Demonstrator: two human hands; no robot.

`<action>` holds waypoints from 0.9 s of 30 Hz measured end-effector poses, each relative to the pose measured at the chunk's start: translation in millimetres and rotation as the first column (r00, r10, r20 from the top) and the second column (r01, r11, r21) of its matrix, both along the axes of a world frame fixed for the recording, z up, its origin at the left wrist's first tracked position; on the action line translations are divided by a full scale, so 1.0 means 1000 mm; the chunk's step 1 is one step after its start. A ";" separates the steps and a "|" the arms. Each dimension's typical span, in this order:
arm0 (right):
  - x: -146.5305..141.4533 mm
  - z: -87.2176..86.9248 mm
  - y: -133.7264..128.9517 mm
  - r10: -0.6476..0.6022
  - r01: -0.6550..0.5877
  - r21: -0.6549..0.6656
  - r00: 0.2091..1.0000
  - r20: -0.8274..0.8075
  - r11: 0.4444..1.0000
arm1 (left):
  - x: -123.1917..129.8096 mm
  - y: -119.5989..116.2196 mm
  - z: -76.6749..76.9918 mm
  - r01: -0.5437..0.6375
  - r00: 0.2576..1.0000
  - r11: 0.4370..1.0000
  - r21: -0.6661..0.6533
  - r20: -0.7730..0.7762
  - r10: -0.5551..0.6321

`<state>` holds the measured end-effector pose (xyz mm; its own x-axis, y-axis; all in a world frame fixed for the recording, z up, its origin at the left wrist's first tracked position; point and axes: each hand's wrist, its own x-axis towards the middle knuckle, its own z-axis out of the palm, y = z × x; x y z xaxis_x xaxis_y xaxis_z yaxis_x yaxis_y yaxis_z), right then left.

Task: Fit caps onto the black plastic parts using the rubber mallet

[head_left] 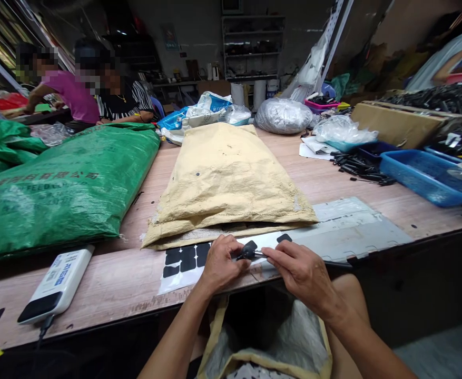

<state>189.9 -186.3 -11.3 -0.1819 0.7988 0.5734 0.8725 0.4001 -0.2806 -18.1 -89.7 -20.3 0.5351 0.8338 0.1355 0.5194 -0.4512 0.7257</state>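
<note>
The fingers of the left hand (219,267) are bent and drawn nearly together, thumb and forefinger pinching a small black piece (247,250) between their tips, just above the front edge of the desk (116,281). The fingers of the right hand (302,269) are also closed to a narrow pinch, gripping a thin rod (258,254) whose bright metal end points left and meets the black piece; the palm hides its middle, and a dark bar (339,265) shows on the far side of that hand. Beneath and left of the left fingers lies a white sheet (170,285) with black stickers (188,258), and one loose-looking black patch (284,238) sits just beyond the right fingers. Directly past both hands is a cream sack (231,179), with a grey plate (367,223) to the right of the right fingers. Below the fingers, an open sack (310,337) gapes between the person's legs. Well left of the fingers stands a white power bank (70,271).
</note>
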 end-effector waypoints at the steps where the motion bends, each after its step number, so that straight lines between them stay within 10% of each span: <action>1: 0.001 0.000 0.000 -0.007 0.007 -0.006 1.000 -0.005 1.000 | 0.000 0.000 0.000 -0.001 1.000 1.000 -0.004 -0.001 0.001; 15: 0.028 -0.005 0.001 -0.086 0.077 -0.064 0.985 -0.151 0.995 | -0.001 -0.001 -0.002 -0.013 1.000 1.000 0.027 0.018 0.013; 27: 0.081 -0.039 0.016 -0.243 0.243 0.051 0.970 -0.003 0.969 | -0.012 0.004 -0.013 0.006 0.892 0.938 -0.347 0.425 0.152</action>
